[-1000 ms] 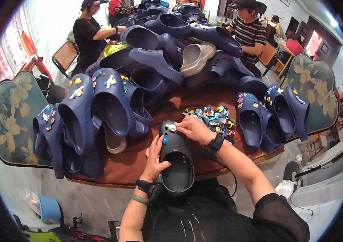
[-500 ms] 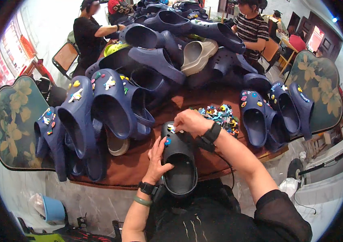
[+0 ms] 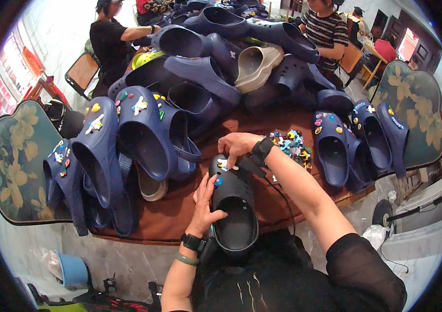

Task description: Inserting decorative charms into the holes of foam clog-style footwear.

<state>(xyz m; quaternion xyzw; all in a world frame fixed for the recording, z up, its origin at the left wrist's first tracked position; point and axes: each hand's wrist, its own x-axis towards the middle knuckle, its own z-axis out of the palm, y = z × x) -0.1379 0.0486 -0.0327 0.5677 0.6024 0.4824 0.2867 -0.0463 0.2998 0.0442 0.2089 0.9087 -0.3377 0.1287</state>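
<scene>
A black clog lies toe-away at the table's front edge. My left hand grips its left side, with the thumb in the foot opening and the fingers along the outside. Near the toe sits a white figure charm; a blue charm is fixed on the left side of the upper. My right hand is over the toe, fingers curled, its index fingertip pressing down on the white charm. What the curled fingers cover is hidden. Just right of that hand lies a pile of small colourful charms.
Navy clogs with charms stand at the left and the right. A big heap of plain navy clogs fills the back, with one beige clog among them. A dark cable hangs over the table edge. Two people work beyond.
My right hand has gone from pinching at the white charm to pressing it with the index finger. The left hand keeps its grip. The view has shifted slightly.
</scene>
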